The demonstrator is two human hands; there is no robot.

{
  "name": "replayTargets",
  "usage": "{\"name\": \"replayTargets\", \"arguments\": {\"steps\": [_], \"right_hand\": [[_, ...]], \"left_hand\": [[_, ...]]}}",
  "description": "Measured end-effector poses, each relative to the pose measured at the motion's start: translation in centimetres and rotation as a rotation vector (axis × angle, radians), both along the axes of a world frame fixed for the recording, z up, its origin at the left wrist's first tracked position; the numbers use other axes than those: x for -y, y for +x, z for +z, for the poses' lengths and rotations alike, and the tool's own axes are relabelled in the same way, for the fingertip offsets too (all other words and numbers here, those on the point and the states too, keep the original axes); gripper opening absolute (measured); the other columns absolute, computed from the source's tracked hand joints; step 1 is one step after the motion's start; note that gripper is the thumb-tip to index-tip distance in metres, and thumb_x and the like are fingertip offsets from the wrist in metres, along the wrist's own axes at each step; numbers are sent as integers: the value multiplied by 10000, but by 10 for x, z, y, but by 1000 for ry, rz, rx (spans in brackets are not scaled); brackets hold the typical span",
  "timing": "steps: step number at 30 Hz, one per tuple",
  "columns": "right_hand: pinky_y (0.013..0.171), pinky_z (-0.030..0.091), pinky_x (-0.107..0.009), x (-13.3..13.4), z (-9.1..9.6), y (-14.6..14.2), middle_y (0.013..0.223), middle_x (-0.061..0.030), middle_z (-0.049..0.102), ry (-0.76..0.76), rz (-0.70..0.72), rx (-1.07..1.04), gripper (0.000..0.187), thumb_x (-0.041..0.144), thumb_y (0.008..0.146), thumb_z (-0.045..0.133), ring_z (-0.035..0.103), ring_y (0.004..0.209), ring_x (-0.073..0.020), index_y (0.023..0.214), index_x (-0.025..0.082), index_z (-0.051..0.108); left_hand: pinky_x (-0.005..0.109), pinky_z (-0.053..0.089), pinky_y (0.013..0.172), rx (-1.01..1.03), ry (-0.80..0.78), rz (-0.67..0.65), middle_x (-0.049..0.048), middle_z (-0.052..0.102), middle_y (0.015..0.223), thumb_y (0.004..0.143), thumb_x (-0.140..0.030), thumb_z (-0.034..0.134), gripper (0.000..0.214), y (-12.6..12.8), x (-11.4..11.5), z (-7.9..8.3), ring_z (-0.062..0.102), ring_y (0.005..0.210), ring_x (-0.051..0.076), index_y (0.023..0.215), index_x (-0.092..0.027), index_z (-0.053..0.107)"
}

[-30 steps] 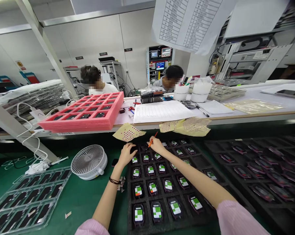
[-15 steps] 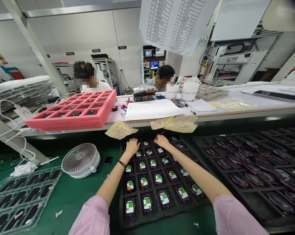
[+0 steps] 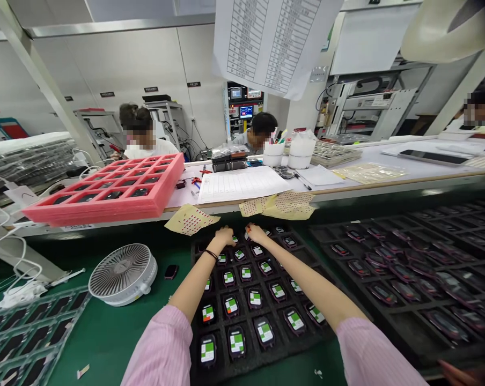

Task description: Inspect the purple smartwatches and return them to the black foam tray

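At the near edge of a green mat [image 3: 122, 343], a black foam tray [image 3: 196, 316] sits in front of the person, holding rows of smartwatches [image 3: 264, 331] with green-and-white stickers on their screens. The left hand [image 3: 225, 235] lies palm down over the far rows, fingers loosely spread, with nothing showing in its grip. The right hand [image 3: 256, 233] sits just beside it, fingers bent down toward the tray; whether they pinch something small cannot be made out. Both hands hide the watches directly beneath them, and the far end of the tray is dark and hard to read. Pink sleeves [image 3: 158, 348] cover both forearms near the frame's bottom edge, and a dark bracelet [image 3: 211, 254] circles the left wrist. To the right lies a second black tray [image 3: 391, 332] of watches, its far corner dim and its near edge cut off. A white fan [image 3: 122, 274] and a lone black watch [image 3: 170, 272] rest on the mat to the left. Dotted sticker sheets [image 3: 190, 220] lie along the bench edge below a pink foam tray [image 3: 101, 214]. Two masked co-workers [image 3: 140, 134] sit beyond the bench. A blurred shape [image 3: 463, 372], possibly a hand, is cut off at the lower right corner.
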State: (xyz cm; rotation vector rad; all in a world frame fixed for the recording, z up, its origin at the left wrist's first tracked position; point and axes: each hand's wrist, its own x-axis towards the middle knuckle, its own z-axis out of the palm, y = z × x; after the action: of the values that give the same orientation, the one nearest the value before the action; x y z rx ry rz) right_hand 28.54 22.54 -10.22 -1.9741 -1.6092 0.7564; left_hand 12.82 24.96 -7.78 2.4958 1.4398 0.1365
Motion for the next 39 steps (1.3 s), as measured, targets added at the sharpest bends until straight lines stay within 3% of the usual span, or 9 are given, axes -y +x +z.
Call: {"name": "replayTargets", "arguments": {"steps": [5,9,12,17,20,22,30,35,39], "right_hand": [[851,521,-423,2,8,-1,1202,-92,573,4,-78,-162,328,322,917,577,597,1025,-223,1202,161,553],[819,534,-406,13,18,4,1178,-90,582,44,-130,-369,326,327,924,567,610,980,-209,1200,155,550],[693,553,-323,28,26,7,1036,-65,620,45,-126,-537,291,336,938,545,630,814,-155,1152,139,561],[363,336,-153,71,41,12,641,35,546,42,-53,-776,172,225,991,374,566,462,-79,990,150,528],[354,333,-156,97,54,12,628,45,555,16,35,-890,68,221,903,548,612,487,-107,935,172,512],[376,370,-164,109,65,12,678,33,592,-15,104,-965,226,246,798,690,642,532,-128,931,175,521],[366,391,-153,117,96,6,718,33,595,73,360,-1132,386,270,662,779,659,531,-133,947,170,539],[298,317,-140,121,98,-6,637,23,591,132,268,-1008,279,387,805,641,653,460,-145,953,167,556],[334,376,-152,127,93,-11,640,11,602,152,249,-962,266,413,853,578,667,513,-153,980,180,560]], "left_hand": [[408,521,841,105,-94,34,78,626,1061,858,-299,631,235,0,-8,4,610,966,206,1014,-124,616],[424,439,960,310,-79,102,135,610,1129,554,-150,808,381,-5,0,5,523,1163,333,890,-135,628],[384,463,921,527,-124,156,149,614,1146,557,-160,779,439,-7,11,5,547,1155,319,948,-140,579],[269,508,638,821,-390,186,140,687,993,679,-311,729,451,-13,41,10,668,883,221,1030,-159,489],[197,444,542,1081,-702,237,76,689,842,554,-269,823,599,-23,63,21,643,729,157,1060,-147,527],[176,405,499,1177,-784,246,26,651,733,508,-256,855,669,-29,77,33,605,649,126,1102,-135,571],[189,414,515,1201,-615,170,38,660,859,663,-431,755,631,-43,113,76,610,716,151,1216,-195,566],[207,399,505,1128,-494,87,55,645,921,720,-429,703,560,-54,127,82,603,675,146,1198,-179,553],[205,386,490,1094,-505,44,31,628,846,814,-447,595,402,-59,127,79,606,627,132,1116,-182,581]]}}
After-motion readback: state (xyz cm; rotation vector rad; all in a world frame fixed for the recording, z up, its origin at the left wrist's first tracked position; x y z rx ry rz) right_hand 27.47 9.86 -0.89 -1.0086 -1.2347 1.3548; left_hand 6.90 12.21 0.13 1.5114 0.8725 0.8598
